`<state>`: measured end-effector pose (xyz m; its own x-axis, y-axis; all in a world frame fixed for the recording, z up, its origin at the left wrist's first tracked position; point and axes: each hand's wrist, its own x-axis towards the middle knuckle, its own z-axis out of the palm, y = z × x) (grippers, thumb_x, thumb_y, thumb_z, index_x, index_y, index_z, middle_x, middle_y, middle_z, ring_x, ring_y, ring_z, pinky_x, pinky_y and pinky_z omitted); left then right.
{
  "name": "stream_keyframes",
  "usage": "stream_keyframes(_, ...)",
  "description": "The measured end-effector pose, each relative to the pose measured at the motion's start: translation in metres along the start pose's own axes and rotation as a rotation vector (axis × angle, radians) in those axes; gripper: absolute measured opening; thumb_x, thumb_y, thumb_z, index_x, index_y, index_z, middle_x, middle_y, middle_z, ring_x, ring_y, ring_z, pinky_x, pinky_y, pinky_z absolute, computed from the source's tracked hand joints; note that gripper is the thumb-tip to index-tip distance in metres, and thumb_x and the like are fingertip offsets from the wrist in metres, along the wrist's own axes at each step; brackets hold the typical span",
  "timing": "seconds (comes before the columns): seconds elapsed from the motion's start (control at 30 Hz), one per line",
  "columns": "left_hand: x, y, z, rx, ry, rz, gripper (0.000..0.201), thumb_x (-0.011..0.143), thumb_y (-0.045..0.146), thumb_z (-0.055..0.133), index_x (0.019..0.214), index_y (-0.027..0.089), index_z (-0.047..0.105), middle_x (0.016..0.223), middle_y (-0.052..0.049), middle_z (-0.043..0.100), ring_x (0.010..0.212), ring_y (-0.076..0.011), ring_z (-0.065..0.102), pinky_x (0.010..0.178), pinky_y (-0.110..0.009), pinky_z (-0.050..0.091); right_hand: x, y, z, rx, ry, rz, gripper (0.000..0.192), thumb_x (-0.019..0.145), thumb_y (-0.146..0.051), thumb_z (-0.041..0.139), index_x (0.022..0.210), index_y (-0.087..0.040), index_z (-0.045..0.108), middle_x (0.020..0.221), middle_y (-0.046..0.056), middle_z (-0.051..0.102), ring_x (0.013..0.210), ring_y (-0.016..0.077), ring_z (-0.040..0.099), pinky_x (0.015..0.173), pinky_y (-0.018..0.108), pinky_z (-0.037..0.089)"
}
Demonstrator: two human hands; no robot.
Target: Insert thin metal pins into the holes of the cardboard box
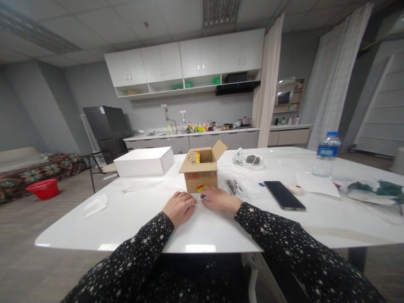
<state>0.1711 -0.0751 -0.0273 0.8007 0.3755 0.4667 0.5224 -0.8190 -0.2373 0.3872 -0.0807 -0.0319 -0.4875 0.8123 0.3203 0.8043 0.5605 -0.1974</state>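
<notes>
A small brown cardboard box (pixel 202 179) stands on the white table with its top flaps up, and yellow-and-red tape shows on it. Just in front of it, my left hand (pixel 180 208) is low over the tabletop, fingers bent and close together. Facing it from the right, my right hand (pixel 220 199) has its fingers curled near the box's lower front edge. The fingertips of both hands nearly meet. Anything between them is too small or pale to make out. To the right of the box lies a clear bag of dark, thin pieces (pixel 234 187).
A white box (pixel 145 161) stands behind on the left. Rightward lie a black phone (pixel 284 195), a white paper sheet (pixel 317 185), a water bottle (pixel 327 155) and a crumpled green-and-white bundle (pixel 375 191). A white device with a cable (pixel 249 160) sits farther back. Tissue (pixel 96 205) lies left.
</notes>
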Motion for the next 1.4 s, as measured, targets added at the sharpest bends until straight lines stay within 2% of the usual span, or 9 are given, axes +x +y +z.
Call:
stream_keyframes(0.17, 0.018, 0.011, -0.026, 0.011, 0.200, 0.064, 0.014, 0.090, 0.022, 0.050, 0.089, 0.021, 0.064, 0.083, -0.003, 0.067, 0.077, -0.0165, 0.058, 0.071, -0.031, 0.040, 0.001, 0.001, 0.004, 0.000, 0.019, -0.037, 0.021, 0.086, -0.019, 0.051, 0.097, -0.014, 0.068, 0.104, 0.012, 0.069, 0.102, 0.0243, 0.061, 0.092, 0.034, 0.044)
stream_keyframes(0.3, 0.043, 0.023, -0.054, 0.029, 0.359, 0.082, 0.012, 0.089, 0.022, 0.052, 0.085, 0.020, 0.063, 0.080, -0.003, 0.064, 0.076, -0.0172, 0.056, 0.070, -0.032, 0.041, 0.002, 0.003, 0.008, -0.003, 0.054, -0.053, 0.024, 0.086, -0.018, 0.050, 0.103, -0.012, 0.065, 0.109, 0.014, 0.068, 0.103, 0.0249, 0.061, 0.091, 0.034, 0.045)
stream_keyframes(0.4, 0.066, 0.029, -0.073, 0.051, 0.420, 0.041, 0.014, 0.090, 0.023, 0.051, 0.087, 0.020, 0.064, 0.087, -0.004, 0.064, 0.083, -0.0185, 0.057, 0.078, -0.034, 0.043, 0.003, 0.003, 0.006, -0.027, 0.037, -0.024, 0.025, 0.086, -0.019, 0.049, 0.103, -0.011, 0.065, 0.107, 0.016, 0.068, 0.098, 0.0258, 0.062, 0.087, 0.034, 0.046)
stream_keyframes(0.5, 0.090, 0.029, -0.085, 0.046, 0.432, -0.051, 0.017, 0.090, 0.027, 0.050, 0.094, 0.020, 0.065, 0.099, -0.006, 0.066, 0.098, -0.0219, 0.057, 0.087, -0.037, 0.043, 0.002, 0.002, 0.003, -0.034, -0.004, -0.005, 0.022, 0.085, -0.020, 0.051, 0.098, -0.013, 0.068, 0.106, 0.015, 0.068, 0.097, 0.0256, 0.062, 0.087, 0.034, 0.045)
stream_keyframes(0.67, 0.125, 0.022, -0.087, -0.050, 0.239, -0.216, 0.025, 0.092, 0.029, 0.045, 0.108, 0.021, 0.063, 0.115, -0.006, 0.068, 0.107, -0.0224, 0.059, 0.093, -0.036, 0.044, -0.001, 0.003, -0.002, -0.033, -0.024, 0.011, 0.025, 0.087, -0.022, 0.051, 0.101, -0.013, 0.069, 0.102, 0.014, 0.068, 0.097, 0.0249, 0.061, 0.087, 0.034, 0.044)
stream_keyframes(0.83, 0.147, 0.011, -0.075, -0.040, -0.032, -0.330, 0.034, 0.093, 0.031, 0.041, 0.118, 0.020, 0.061, 0.115, -0.007, 0.071, 0.106, -0.0228, 0.064, 0.091, -0.034, 0.047, -0.001, 0.005, -0.002, -0.020, -0.022, 0.003, 0.024, 0.085, -0.020, 0.052, 0.098, -0.013, 0.070, 0.099, 0.013, 0.068, 0.096, 0.0244, 0.061, 0.086, 0.034, 0.044)
stream_keyframes(0.93, 0.156, 0.006, -0.068, -0.028, -0.133, -0.347, 0.035, 0.092, 0.029, 0.040, 0.118, 0.021, 0.062, 0.114, -0.007, 0.071, 0.106, -0.0240, 0.065, 0.092, -0.034, 0.048, -0.001, 0.006, -0.001, -0.008, -0.011, 0.000, 0.023, 0.085, -0.020, 0.052, 0.097, -0.012, 0.070, 0.099, 0.014, 0.068, 0.096, 0.0247, 0.060, 0.086, 0.034, 0.043)
stream_keyframes(1.17, 0.166, 0.007, -0.066, 0.000, -0.205, -0.342, 0.034, 0.090, 0.023, 0.043, 0.114, 0.022, 0.066, 0.113, -0.007, 0.071, 0.104, -0.0240, 0.066, 0.091, -0.034, 0.049, -0.005, 0.007, -0.005, -0.014, -0.013, 0.008, 0.023, 0.086, -0.022, 0.052, 0.099, -0.013, 0.069, 0.101, 0.014, 0.067, 0.097, 0.0244, 0.060, 0.087, 0.034, 0.044)
stream_keyframes(1.4, 0.174, 0.009, -0.068, 0.016, -0.187, -0.293, 0.032, 0.085, 0.017, 0.046, 0.107, 0.024, 0.068, 0.107, -0.005, 0.072, 0.100, -0.0231, 0.066, 0.088, -0.033, 0.051, -0.004, 0.008, -0.007, -0.020, -0.018, -0.005, 0.023, 0.085, -0.021, 0.051, 0.097, -0.013, 0.069, 0.099, 0.013, 0.068, 0.094, 0.0246, 0.061, 0.085, 0.035, 0.045)
